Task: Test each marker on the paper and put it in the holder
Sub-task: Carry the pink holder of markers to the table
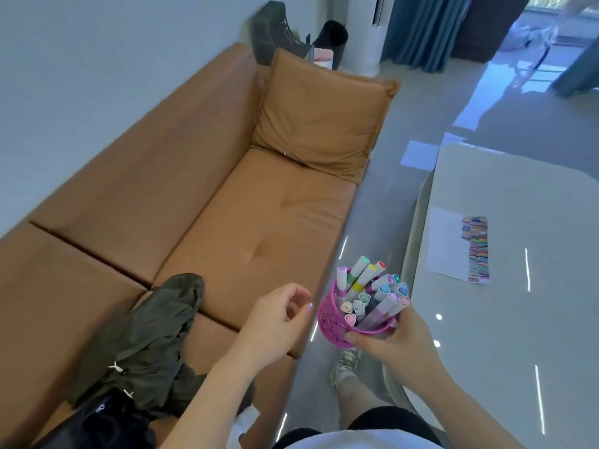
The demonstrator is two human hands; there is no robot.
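Here, up in the air, gripped by the right hand (389, 338), thumb pressed on the near wall and fingers wrapped round the far side: the pink holder (337, 325), its wall full of small holes. Crammed inside, caps up, many markers (372, 296) in pastel colours, a few poking well above the rim. Just left of that grip, close to the holder but not touching it, the left hand (278, 315), fingers loosely curled, holding nothing. Beyond the grip and to its right, flat on a pale glossy table (518, 196), the paper (450, 241), with a strip of coloured strokes along one edge. Below the grip, shiny grey floor (382, 202) and a shoe (346, 361). Left of both hands, a tan sofa (194, 176), with a cushion (321, 115) at its far end and a dark jacket (152, 338) heaped on the seat beside the left forearm.
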